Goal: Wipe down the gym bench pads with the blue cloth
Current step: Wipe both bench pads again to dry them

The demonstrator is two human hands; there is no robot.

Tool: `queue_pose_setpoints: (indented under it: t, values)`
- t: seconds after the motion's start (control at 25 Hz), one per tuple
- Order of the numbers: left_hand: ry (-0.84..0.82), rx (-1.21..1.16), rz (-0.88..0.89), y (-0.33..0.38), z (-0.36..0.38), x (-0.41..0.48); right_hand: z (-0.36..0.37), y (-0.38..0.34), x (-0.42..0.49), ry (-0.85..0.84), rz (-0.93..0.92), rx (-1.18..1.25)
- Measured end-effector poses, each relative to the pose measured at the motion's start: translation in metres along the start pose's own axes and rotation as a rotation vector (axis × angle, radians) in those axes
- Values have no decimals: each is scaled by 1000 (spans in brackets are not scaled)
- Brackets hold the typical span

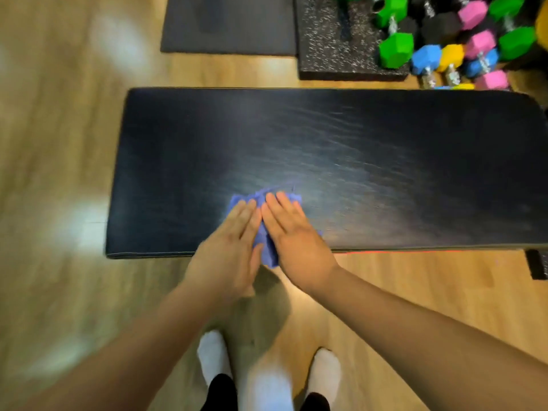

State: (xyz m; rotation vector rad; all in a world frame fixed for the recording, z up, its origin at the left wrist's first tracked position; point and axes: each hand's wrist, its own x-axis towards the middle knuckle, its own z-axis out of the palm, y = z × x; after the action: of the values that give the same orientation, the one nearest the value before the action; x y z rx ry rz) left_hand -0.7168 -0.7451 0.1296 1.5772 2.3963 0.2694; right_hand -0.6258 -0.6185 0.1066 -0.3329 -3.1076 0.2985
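- Looking down from the head camera, I see a long black bench pad [326,137] lying crosswise in front of me on a wooden floor [59,173].
- I see the blue cloth [268,221] bunched up on the near half of the pad, a bit left of its middle, with its lower end hanging just over the near edge.
- My left hand [231,244] lies flat on the left part of the cloth, fingers straight and together, palm down; the heel of the hand reaches past the pad's near edge.
- My right hand [292,235] lies flat on the right part of the cloth, fingers extended and pressed down, not curled around the fabric.
- I see the two hands side by side, nearly touching, with a strip of cloth showing between them and more cloth poking out beyond the fingertips.
- I see faint streaks catching the light on the pad to the right of the hands.
- I count two feet in white socks [213,357] on the floor below, near the pad's near edge.
- Beyond the pad I see a dark mat [228,25], a speckled black mat [335,46] beside it, and a pile of dumbbells [453,40] in green, pink, blue, yellow and black at the top right.
- I find the left side of the floor blurred, so I cannot make out detail there.
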Motion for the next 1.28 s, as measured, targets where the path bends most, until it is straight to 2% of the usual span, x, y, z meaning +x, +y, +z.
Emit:
queue_pose_setpoints:
  t: [0.2,0.32,0.48,0.56,0.68,0.8,0.88,0.96,1.04,1.12,1.28]
  values:
    - [32,-25,-222,-105,-24,-33,1,-90,91,-226,-79,-59]
    - [42,6,-267,-154,-40,-41,10,-129,144,-246,-105,-60]
    - [87,-273,-416,-205,-49,-38,15,-145,209,-248,-285,-103]
    - [107,-364,-417,-217,-58,-16,12,-137,241,-242,-350,-113]
    - [139,-366,-415,-233,-79,46,-3,-110,286,-198,-278,-45]
    - [85,-204,-319,-246,-93,111,-25,-74,317,-153,-90,58]
    - [-3,-37,-229,-245,-98,142,-30,-49,317,-162,11,91]
    - [-79,30,-171,-227,-102,164,-30,-21,304,-165,95,89]
    - [-129,54,-116,-196,-100,182,-33,9,285,-120,162,-28]
    - [-157,104,-73,-160,-89,198,-42,39,265,-118,196,-160]
    - [-182,221,-36,-91,-61,224,-63,98,222,-182,212,-213]
